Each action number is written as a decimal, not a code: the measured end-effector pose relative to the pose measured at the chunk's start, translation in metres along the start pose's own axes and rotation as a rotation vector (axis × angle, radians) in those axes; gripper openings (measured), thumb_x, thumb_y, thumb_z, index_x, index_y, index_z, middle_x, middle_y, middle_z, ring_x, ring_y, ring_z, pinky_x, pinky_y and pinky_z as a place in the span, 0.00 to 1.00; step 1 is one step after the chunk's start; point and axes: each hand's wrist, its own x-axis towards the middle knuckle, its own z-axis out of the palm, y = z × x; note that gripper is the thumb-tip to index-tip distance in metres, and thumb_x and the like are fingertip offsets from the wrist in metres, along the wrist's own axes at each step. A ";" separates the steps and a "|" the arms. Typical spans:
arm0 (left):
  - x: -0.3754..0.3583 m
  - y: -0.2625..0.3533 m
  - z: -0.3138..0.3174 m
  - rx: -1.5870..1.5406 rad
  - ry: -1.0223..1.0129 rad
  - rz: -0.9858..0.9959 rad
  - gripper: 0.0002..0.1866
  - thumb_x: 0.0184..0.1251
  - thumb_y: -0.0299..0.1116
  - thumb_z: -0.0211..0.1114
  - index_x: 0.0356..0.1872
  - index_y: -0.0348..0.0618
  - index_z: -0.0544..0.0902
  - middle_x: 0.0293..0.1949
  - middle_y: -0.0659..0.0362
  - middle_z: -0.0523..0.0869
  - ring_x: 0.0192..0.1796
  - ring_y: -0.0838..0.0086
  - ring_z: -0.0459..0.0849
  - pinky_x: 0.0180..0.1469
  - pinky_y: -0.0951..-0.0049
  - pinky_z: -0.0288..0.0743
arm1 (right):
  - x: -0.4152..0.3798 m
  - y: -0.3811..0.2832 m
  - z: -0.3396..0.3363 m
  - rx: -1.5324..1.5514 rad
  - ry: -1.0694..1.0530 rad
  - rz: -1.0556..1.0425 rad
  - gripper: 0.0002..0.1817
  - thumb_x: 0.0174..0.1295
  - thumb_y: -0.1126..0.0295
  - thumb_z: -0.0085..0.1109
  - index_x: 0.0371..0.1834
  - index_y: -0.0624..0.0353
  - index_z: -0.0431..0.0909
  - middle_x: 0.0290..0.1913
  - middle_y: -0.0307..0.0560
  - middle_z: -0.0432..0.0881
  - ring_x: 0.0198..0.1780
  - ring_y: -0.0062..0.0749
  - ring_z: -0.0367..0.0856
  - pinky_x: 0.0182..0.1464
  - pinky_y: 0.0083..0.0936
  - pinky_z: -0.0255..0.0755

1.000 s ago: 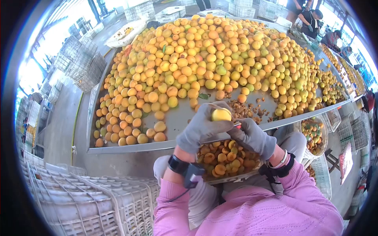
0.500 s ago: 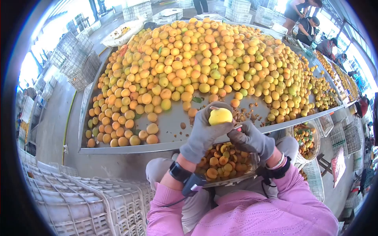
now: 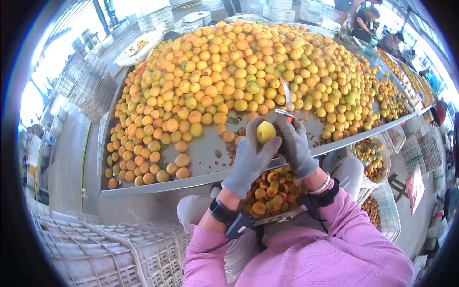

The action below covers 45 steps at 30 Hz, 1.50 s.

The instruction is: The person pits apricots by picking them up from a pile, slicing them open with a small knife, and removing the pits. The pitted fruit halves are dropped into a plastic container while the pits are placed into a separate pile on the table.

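My gloved left hand [image 3: 252, 160] is closed around a yellow fruit [image 3: 266, 132], held upright above the metal table's front edge. Close beside it, my gloved right hand [image 3: 297, 146] grips a knife [image 3: 287, 100] by its red handle, the curved blade pointing up and away from me. A large heap of orange and yellow fruit [image 3: 224, 62] lies on the metal table [image 3: 201, 162] beyond both hands. Below them, between my knees, a basket holds cut orange fruit [image 3: 270, 193].
White plastic crates [image 3: 95, 248] are stacked at the lower left. A basket of fruit pieces [image 3: 368, 162] and another crate [image 3: 385, 210] stand at the right. Several people, one of them a seated person [image 3: 366, 24], are at the far right. A white tub [image 3: 136, 50] sits at the back left.
My right hand has risen and turned, so the knife blade now shows pointing away. The yellow fruit has been tilted in my left hand and sits slightly lower in the left hand's grip.
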 end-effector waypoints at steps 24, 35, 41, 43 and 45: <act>-0.015 0.004 0.018 -0.791 0.129 -0.279 0.20 0.80 0.49 0.44 0.44 0.45 0.79 0.30 0.66 0.81 0.28 0.87 0.77 0.26 0.81 0.68 | -0.008 -0.008 0.022 -0.803 0.003 -0.775 0.13 0.51 0.69 0.68 0.19 0.58 0.72 0.20 0.46 0.71 0.21 0.40 0.70 0.24 0.34 0.65; -0.021 0.002 0.008 -0.887 -0.287 -0.543 0.19 0.80 0.48 0.42 0.38 0.48 0.77 0.22 0.64 0.75 0.17 0.79 0.69 0.20 0.80 0.63 | 0.016 0.010 -0.043 -0.775 -0.254 -0.706 0.09 0.50 0.70 0.68 0.35 0.57 0.81 0.30 0.44 0.82 0.28 0.40 0.79 0.34 0.30 0.72; -0.044 -0.037 0.018 0.232 -0.253 0.570 0.18 0.73 0.30 0.57 0.59 0.32 0.76 0.47 0.53 0.85 0.55 0.64 0.81 0.62 0.69 0.71 | -0.023 0.030 -0.077 -0.635 0.012 -0.501 0.07 0.62 0.67 0.62 0.34 0.60 0.80 0.30 0.32 0.80 0.31 0.17 0.74 0.32 0.22 0.68; -0.041 -0.015 0.030 0.034 -0.388 0.162 0.19 0.73 0.31 0.58 0.60 0.32 0.75 0.48 0.52 0.85 0.54 0.66 0.81 0.61 0.70 0.71 | -0.039 0.022 -0.060 -0.263 0.087 -0.204 0.09 0.64 0.69 0.60 0.33 0.64 0.81 0.29 0.28 0.77 0.32 0.10 0.70 0.32 0.17 0.68; -0.041 -0.014 0.036 -0.140 -0.482 -0.225 0.20 0.73 0.31 0.58 0.62 0.32 0.74 0.48 0.52 0.85 0.52 0.68 0.81 0.60 0.71 0.72 | -0.045 0.028 -0.056 -0.161 0.146 -0.171 0.09 0.64 0.69 0.60 0.35 0.65 0.81 0.29 0.29 0.78 0.32 0.11 0.71 0.33 0.17 0.69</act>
